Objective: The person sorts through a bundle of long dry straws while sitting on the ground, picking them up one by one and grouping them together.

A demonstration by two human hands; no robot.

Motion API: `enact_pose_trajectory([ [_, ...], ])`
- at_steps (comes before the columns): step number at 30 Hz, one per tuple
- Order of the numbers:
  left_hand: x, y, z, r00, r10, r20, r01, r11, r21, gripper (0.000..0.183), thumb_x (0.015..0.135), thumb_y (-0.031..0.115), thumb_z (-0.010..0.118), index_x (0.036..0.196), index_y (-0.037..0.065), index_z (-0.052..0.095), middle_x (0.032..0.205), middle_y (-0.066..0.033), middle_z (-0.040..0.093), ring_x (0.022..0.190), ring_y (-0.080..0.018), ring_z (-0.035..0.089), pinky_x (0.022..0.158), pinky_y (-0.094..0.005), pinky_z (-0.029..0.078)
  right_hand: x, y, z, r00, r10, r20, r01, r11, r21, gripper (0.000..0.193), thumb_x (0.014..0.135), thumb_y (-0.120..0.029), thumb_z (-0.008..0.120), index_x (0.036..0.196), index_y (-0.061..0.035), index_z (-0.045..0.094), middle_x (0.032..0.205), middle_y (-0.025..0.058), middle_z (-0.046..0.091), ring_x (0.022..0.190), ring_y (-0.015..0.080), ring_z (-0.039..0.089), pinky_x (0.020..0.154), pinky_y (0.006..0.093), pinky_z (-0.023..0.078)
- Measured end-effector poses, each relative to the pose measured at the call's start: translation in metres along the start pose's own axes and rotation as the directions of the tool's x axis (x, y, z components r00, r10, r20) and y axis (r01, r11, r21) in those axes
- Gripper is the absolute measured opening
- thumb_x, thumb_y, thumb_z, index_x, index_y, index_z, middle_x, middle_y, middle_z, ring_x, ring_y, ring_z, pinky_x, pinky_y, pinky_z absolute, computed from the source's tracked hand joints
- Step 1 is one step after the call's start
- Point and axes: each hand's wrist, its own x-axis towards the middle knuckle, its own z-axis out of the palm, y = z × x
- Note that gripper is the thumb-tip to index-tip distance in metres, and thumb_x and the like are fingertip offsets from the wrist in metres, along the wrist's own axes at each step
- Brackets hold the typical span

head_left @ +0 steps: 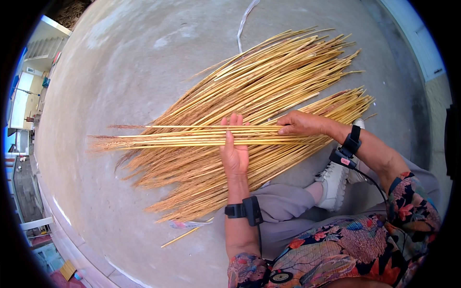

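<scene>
A thin bundle of long yellow broom stalks (192, 141) with reddish-brown brushy tips at the left runs level across my view. My left hand (235, 149) is turned palm up beneath it, fingers stretched out past the stalks and thumb laid over some of them. Farther right, my right hand (302, 123) is closed in a pinch on the stalks near their cut ends. Under both hands spreads a large pile of similar stalks (269, 79) on the floor, parted into two slanting heaps, with tips to the lower left.
One loose stalk (180, 237) lies on the concrete floor (115, 86) near my left forearm, beside a crumpled plastic scrap (187, 224). A pale strip (245, 24) stretches beyond the pile. My white shoe (333, 185) is close to the cut ends. A pale wall (418, 43) stands at the right.
</scene>
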Motion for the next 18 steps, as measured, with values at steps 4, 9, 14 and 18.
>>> enact_pose_trajectory([
  [4,0.000,0.001,0.003,1.000,0.001,0.001,-0.001,1.000,0.007,0.047,0.092,0.006,0.039,0.135,0.001,0.020,0.135,-0.0226,0.031,0.126,-0.0333,0.032,0.104,-0.0490,0.032,0.003,0.013,0.000,1.000,0.011,0.014,-0.011,1.000,0.009,0.024,0.087,-0.021,0.055,0.092,0.0033,0.057,0.073,0.0133,0.057,0.068,0.0152,0.049,0.065,0.0319,0.043],
  [9,0.000,0.002,0.002,1.000,0.003,0.013,-0.003,1.000,0.009,0.048,0.092,0.005,0.037,0.135,0.001,0.018,0.136,-0.0226,0.030,0.127,-0.0332,0.031,0.105,-0.0472,0.032,0.005,0.015,0.001,1.000,-0.022,-0.023,0.022,1.000,-0.007,0.023,0.086,-0.020,0.055,0.088,0.0032,0.056,0.070,0.0152,0.055,0.065,0.0167,0.048,0.062,0.0334,0.042],
  [14,0.000,0.003,0.002,1.000,0.006,0.007,-0.006,1.000,0.001,0.045,0.092,0.005,0.037,0.134,0.002,0.021,0.135,-0.0221,0.032,0.126,-0.0333,0.033,0.105,-0.0470,0.032,0.004,0.011,0.003,0.999,-0.003,-0.036,0.002,1.000,-0.010,0.023,0.086,-0.019,0.055,0.088,0.0034,0.056,0.070,0.0146,0.055,0.065,0.0160,0.048,0.062,0.0329,0.042],
  [18,0.001,0.003,0.002,1.000,0.022,-0.022,-0.022,0.999,0.023,0.041,0.093,0.007,0.035,0.133,0.004,0.027,0.134,-0.0211,0.033,0.126,-0.0332,0.033,0.105,-0.0484,0.031,0.005,0.006,0.000,0.999,0.036,0.027,-0.035,0.999,-0.032,0.025,0.088,-0.019,0.054,0.100,0.0023,0.058,0.081,0.0095,0.060,0.076,0.0127,0.052,0.070,0.0285,0.043],
])
